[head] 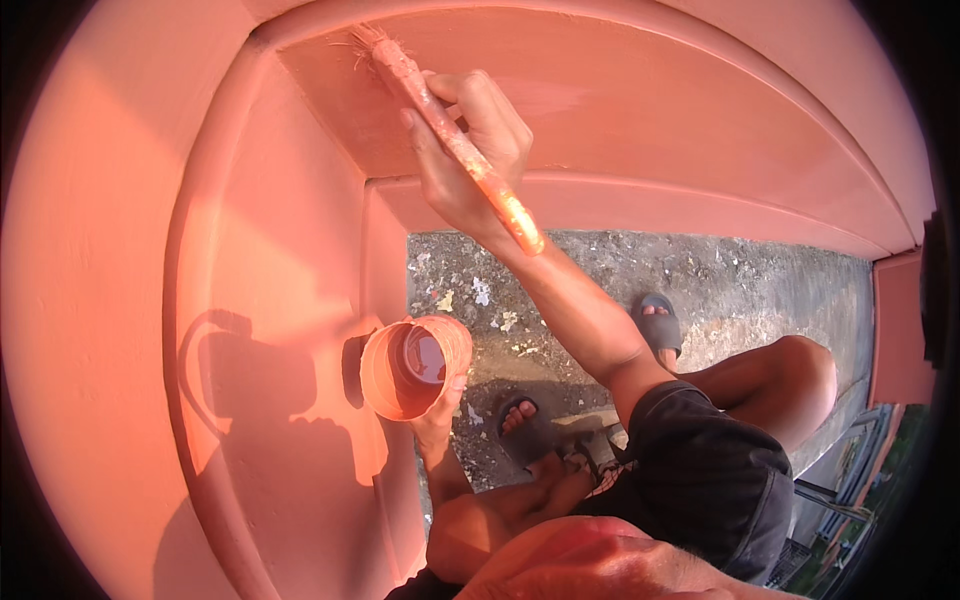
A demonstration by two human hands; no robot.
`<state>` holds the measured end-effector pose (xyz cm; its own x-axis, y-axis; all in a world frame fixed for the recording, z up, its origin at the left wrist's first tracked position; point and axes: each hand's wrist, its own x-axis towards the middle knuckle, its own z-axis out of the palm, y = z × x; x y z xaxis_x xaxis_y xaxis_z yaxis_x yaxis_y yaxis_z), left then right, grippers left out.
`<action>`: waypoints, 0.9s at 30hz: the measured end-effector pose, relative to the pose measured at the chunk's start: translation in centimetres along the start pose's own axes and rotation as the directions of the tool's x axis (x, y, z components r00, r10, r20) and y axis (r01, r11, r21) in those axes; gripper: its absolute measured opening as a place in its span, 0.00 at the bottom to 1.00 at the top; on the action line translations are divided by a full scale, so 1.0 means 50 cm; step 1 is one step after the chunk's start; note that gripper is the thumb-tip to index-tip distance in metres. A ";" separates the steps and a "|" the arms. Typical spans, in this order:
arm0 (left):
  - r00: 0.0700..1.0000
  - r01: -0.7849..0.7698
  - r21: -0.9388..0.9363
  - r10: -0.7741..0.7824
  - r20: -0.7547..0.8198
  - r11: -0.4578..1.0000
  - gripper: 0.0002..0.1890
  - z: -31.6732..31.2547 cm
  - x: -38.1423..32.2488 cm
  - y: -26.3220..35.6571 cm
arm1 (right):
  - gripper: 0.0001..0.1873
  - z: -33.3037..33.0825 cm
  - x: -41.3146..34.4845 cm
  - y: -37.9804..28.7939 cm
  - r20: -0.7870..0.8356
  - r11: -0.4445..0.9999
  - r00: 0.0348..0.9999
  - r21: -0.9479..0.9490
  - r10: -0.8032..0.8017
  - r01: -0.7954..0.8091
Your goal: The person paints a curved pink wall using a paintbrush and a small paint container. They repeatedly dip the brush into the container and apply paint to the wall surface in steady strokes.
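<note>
My right hand grips a paint-smeared brush by its long handle, between thumb and fingers. The splayed bristles touch the upper left corner of a recessed wall panel, whose surface is a darker salmon than the mouldings round it. Lower down, my left hand is closed round the side of a round paint-coated container, its mouth tilted towards me. Reddish liquid paint shows at the bottom of it. Part of the left hand is hidden behind the container.
Salmon-painted wall with raised mouldings rises at the left, bearing my shadow. Below the panel lies a rough grey concrete floor with pale paint flakes. My sandalled feet and bent knees are close beneath my arms. Metal bars stand at the lower right.
</note>
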<state>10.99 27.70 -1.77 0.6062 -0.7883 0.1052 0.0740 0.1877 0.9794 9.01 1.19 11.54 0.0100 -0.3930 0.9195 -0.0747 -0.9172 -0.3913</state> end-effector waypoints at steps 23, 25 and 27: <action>0.998 -0.035 -0.047 0.037 0.041 0.998 0.42 -0.014 -0.004 -0.067 | 0.17 -0.084 -0.089 0.010 0.088 0.996 0.995 -0.087 0.037 -0.030; 0.998 -0.049 -0.039 0.050 0.032 0.998 0.42 -0.012 -0.004 -0.065 | 0.12 -0.148 -0.092 0.046 -0.011 0.967 0.968 -0.039 0.252 -0.253; 0.998 -0.061 -0.031 0.062 0.018 0.998 0.42 -0.009 -0.001 -0.061 | 0.12 -0.221 -0.105 0.068 -0.166 0.960 0.966 -0.167 0.198 -0.225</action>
<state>11.07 27.44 -4.82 0.5950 -0.7858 0.1686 0.0614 0.2535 0.9654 -2.33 0.87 5.81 -0.1702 -0.5506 0.8172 -0.2406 -0.7810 -0.5763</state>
